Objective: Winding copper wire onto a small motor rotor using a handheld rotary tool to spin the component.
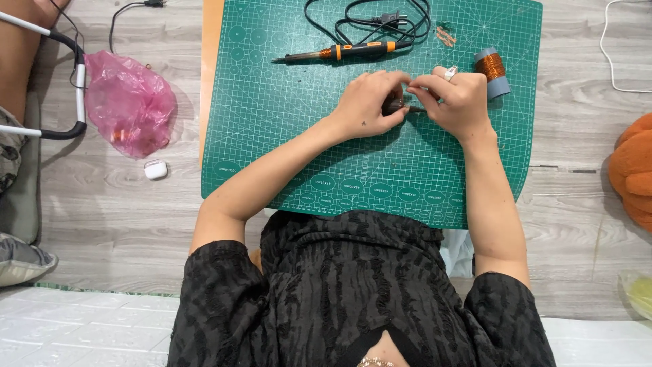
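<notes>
Hands: the left hand [370, 103] and right hand [454, 102] meet near the middle of the green cutting mat [285, 136], fingertips pressed together around a small dark part [394, 106]; both pinch it, probably so that neither end can turn.
Small dark part: it lies between the two hands, just above the mat; its outline is mostly hidden by fingers. A thin dark tip shows toward 3 o'clock, so its long axis seems to run 9 to 3 o'clock, roughly level.
Copper wire spool [491, 71]: at 2 o'clock from the hands, just beside the right hand, lying tilted on the mat, close enough for feeding wire; no strand can be traced.
Soldering iron [339, 52]: at 11 o'clock from the hands, well apart, long axis 9 to 3 o'clock, metal tip toward 9 o'clock, away from the hands; its black cord [367, 17] coils at 12 o'clock.
Pink plastic bag [129, 102]: off the mat at 9 o'clock, on the grey wood-grain floor [577, 197].
White earbud case [155, 170]: below the bag, on the floor.
Orange plush [635, 170]: at the 3 o'clock edge.
</notes>
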